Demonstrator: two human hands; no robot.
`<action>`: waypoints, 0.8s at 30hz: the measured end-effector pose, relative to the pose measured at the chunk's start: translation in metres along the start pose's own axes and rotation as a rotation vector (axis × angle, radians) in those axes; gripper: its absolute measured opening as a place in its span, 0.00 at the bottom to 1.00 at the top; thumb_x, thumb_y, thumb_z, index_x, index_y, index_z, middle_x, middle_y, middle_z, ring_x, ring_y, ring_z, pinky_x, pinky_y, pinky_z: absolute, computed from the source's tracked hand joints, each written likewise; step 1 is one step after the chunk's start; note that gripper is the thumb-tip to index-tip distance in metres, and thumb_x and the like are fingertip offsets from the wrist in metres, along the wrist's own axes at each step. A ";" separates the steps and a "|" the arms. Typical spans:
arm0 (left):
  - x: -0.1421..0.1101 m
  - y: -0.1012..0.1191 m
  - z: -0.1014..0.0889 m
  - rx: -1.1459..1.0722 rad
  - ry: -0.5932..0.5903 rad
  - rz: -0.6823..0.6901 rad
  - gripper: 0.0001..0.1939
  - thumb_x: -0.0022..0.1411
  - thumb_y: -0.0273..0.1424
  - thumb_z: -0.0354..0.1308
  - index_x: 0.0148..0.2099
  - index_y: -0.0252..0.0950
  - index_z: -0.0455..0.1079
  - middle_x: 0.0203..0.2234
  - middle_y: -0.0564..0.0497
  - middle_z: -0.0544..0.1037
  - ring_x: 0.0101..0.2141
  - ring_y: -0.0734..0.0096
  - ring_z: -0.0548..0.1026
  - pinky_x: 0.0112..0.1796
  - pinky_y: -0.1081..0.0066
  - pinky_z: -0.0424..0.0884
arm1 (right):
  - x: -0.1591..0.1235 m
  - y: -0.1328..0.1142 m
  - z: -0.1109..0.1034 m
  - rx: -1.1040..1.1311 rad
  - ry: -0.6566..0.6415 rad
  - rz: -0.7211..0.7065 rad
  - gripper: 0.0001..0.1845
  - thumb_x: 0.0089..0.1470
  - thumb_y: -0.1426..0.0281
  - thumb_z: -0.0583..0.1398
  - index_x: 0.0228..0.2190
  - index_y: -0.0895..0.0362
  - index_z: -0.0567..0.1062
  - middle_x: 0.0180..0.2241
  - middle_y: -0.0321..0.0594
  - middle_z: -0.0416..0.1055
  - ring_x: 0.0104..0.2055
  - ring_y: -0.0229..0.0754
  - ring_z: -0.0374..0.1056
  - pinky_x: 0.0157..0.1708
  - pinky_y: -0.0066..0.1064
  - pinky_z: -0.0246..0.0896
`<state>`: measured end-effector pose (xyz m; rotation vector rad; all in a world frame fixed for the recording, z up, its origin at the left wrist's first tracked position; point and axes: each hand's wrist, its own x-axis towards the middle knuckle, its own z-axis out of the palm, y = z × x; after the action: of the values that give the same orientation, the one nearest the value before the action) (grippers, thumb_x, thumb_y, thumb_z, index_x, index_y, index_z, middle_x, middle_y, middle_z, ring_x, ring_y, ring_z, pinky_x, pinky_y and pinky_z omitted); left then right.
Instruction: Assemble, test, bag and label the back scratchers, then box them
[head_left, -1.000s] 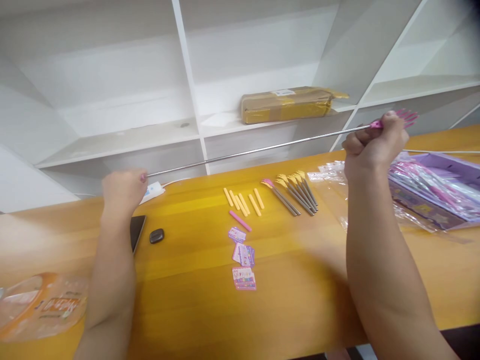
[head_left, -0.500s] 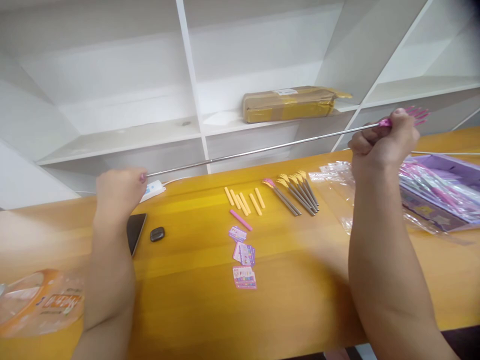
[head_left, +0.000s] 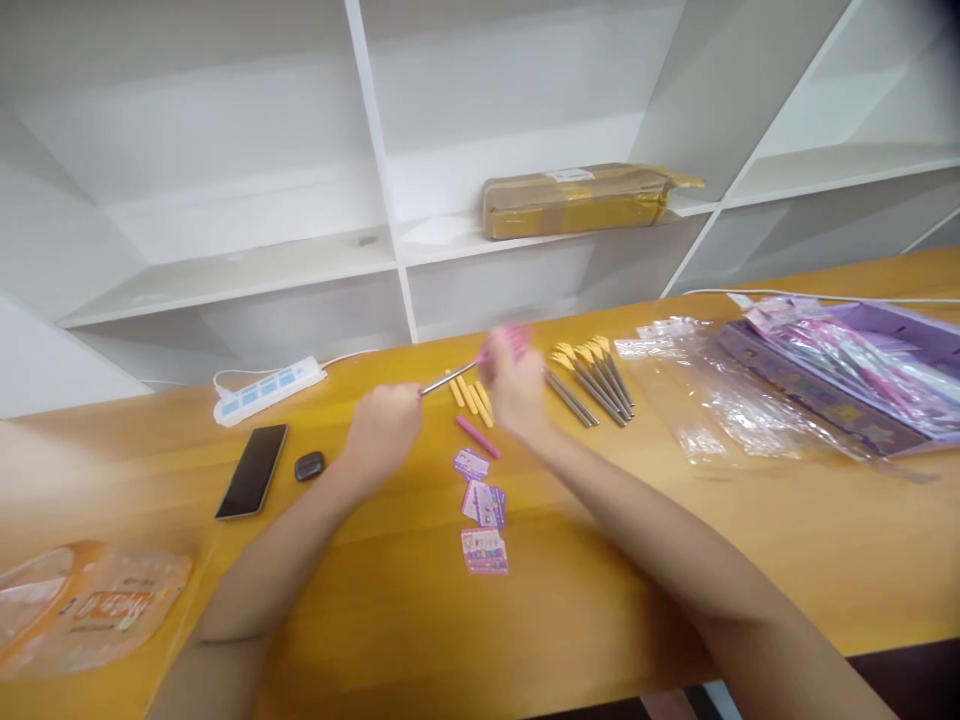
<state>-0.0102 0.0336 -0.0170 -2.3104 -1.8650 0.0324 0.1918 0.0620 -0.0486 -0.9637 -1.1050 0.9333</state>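
Note:
A telescopic back scratcher [head_left: 448, 379] with a pink hand-shaped head spans the short gap between my hands above the table. My left hand [head_left: 386, 425] is closed round its plain end. Around the pink head, my right hand [head_left: 516, 385] is closed and blurred by motion. Below lie yellow handle tubes [head_left: 471, 397] and a pink handle tube [head_left: 478, 437]. Several back scratchers with yellow heads [head_left: 600, 380] rest in a fan to the right. Small printed cards [head_left: 484, 503] form a column nearer me.
A purple box [head_left: 810, 390] with wrapped pink pieces stands right, beside clear plastic bags [head_left: 697, 400]. At left are a power strip [head_left: 270, 390], a phone [head_left: 253, 470], a black earbud case [head_left: 309, 466] and an orange-clear bag [head_left: 97, 605]. A taped carton [head_left: 574, 205] sits on the shelf.
My hands have come together from far apart, and the long rod between them has shortened to a stub. Both hands keep hold of the back scratcher.

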 end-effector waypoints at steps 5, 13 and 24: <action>-0.004 0.005 0.003 -0.013 -0.021 0.039 0.19 0.72 0.25 0.45 0.40 0.37 0.78 0.29 0.40 0.81 0.32 0.55 0.81 0.31 0.64 0.61 | -0.038 0.026 0.039 0.058 -0.048 -0.038 0.35 0.64 0.39 0.56 0.21 0.51 0.54 0.19 0.31 0.47 0.22 0.35 0.43 0.21 0.31 0.35; 0.000 -0.006 0.000 -0.010 0.010 0.009 0.20 0.72 0.27 0.45 0.38 0.38 0.78 0.28 0.40 0.81 0.31 0.53 0.80 0.30 0.64 0.61 | -0.026 0.019 0.029 0.059 -0.150 0.011 0.36 0.64 0.38 0.56 0.21 0.52 0.53 0.20 0.30 0.43 0.22 0.34 0.39 0.21 0.31 0.30; 0.002 -0.008 0.001 0.009 0.019 0.015 0.20 0.73 0.28 0.44 0.38 0.38 0.78 0.28 0.39 0.81 0.31 0.53 0.80 0.30 0.63 0.61 | -0.024 0.015 0.029 0.203 -0.256 0.031 0.37 0.59 0.36 0.61 0.22 0.51 0.53 0.20 0.26 0.41 0.21 0.32 0.36 0.21 0.30 0.31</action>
<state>-0.0180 0.0369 -0.0163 -2.3107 -1.8349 0.0206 0.1572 0.0481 -0.0642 -0.7099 -1.1850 1.1941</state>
